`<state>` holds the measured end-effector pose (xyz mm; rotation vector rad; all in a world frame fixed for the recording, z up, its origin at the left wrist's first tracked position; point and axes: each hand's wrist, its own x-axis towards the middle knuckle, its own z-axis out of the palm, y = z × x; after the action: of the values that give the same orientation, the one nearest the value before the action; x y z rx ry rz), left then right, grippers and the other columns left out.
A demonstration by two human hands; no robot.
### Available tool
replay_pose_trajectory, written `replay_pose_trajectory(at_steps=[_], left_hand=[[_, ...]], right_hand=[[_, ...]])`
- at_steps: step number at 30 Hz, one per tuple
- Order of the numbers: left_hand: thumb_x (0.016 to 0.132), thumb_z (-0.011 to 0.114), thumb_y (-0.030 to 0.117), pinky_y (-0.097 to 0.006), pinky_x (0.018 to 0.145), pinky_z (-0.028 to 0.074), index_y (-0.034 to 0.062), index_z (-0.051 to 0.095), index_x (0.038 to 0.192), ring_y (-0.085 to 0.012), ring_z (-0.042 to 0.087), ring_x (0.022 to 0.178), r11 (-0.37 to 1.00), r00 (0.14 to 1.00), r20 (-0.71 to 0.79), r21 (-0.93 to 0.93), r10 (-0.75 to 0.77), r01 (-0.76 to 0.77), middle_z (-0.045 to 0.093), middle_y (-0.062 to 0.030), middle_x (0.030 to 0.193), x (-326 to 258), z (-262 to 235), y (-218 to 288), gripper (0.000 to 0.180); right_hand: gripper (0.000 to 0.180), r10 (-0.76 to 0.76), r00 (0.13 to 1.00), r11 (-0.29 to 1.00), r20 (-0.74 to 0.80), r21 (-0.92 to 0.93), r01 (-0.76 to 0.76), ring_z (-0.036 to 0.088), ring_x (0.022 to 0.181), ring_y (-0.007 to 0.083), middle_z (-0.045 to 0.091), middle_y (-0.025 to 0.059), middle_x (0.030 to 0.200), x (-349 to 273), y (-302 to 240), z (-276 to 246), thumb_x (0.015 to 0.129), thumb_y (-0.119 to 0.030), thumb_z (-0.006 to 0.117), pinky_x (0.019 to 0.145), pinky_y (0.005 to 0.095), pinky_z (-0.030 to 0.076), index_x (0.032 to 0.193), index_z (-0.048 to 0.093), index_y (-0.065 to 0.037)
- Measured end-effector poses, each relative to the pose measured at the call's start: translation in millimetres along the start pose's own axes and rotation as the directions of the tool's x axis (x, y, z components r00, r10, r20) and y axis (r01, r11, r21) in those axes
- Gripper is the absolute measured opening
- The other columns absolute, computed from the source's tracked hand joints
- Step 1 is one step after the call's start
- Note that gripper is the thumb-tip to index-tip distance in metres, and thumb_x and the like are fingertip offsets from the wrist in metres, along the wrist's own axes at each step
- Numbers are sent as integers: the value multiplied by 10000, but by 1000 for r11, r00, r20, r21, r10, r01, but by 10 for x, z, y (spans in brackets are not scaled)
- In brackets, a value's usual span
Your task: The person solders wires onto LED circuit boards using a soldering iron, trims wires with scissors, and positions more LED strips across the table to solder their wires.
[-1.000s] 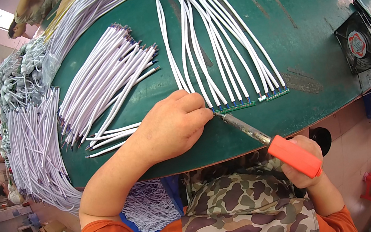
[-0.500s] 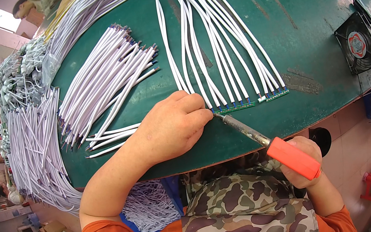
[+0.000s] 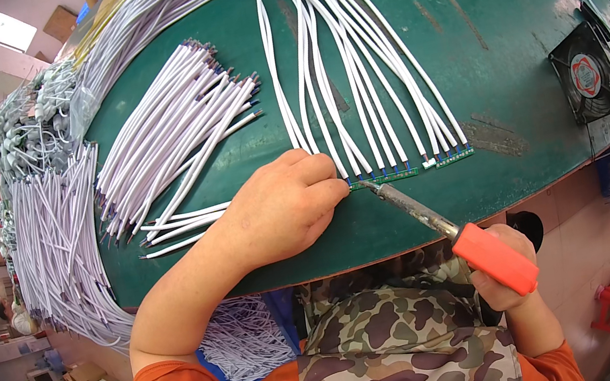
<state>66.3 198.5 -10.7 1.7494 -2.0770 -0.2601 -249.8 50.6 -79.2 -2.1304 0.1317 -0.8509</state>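
My left hand [image 3: 284, 209] is closed over the left end of a narrow green circuit board strip [image 3: 406, 172]. Its fingertips are hidden, so what they pinch cannot be seen. White cables [image 3: 321, 98] run down the table, some passing under its knuckles, others ending in thin blue wires along the strip. In my right hand [image 3: 505, 269] is a soldering iron [image 3: 497, 259], gripped by its orange-red handle. The metal tip points up and left, at the strip just right of my left fingers; whether it touches is too small to tell.
A bundle of cut white cables [image 3: 172, 132] lies left on the green table [image 3: 487, 109], with more cables [image 3: 57, 242] hanging over its left edge. A small black fan [image 3: 590, 71] stands at the right. Below is a blue bin [image 3: 282, 317] of cables.
The soldering iron and my right hand have shifted slightly right along the strip. My left hand stays in place. A person at the far upper left has mostly moved out of view.
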Motion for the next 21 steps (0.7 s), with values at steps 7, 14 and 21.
replay_pose_trajectory(at_steps=[7, 14, 21], left_hand=[[767, 711, 17, -421, 757, 531, 48, 693, 988, -315, 624, 867, 1000, 1000, 13, 8, -15, 15, 638, -87, 926, 1, -1, 7, 224], [769, 713, 15, -423, 753, 531, 47, 692, 988, -315, 624, 863, 1000, 1000, -1, 4, -7, 7, 638, -88, 922, -1, 7, 3, 222], [765, 716, 16, -425, 753, 532, 46, 693, 992, -315, 625, 865, 1000, 1000, 2, 9, -8, 8, 639, -85, 926, -2, 8, 4, 229]], right_hand=[[268, -2, 1000, 1000, 17, -23, 3, 625, 655, 307, 658, 117, 861, 39, -31, 13, 765, -75, 663, 589, 402, 505, 1017, 643, 13], [526, -86, 996, 996, 26, -9, 86, 647, 686, 315, 666, 151, 1043, 28, 10, 32, 781, -15, 673, 604, 414, 528, 1288, 549, 42], [518, -86, 995, 996, 47, 10, 86, 640, 676, 303, 664, 153, 1036, 57, 15, 36, 778, 8, 663, 602, 404, 526, 1282, 552, 51]])
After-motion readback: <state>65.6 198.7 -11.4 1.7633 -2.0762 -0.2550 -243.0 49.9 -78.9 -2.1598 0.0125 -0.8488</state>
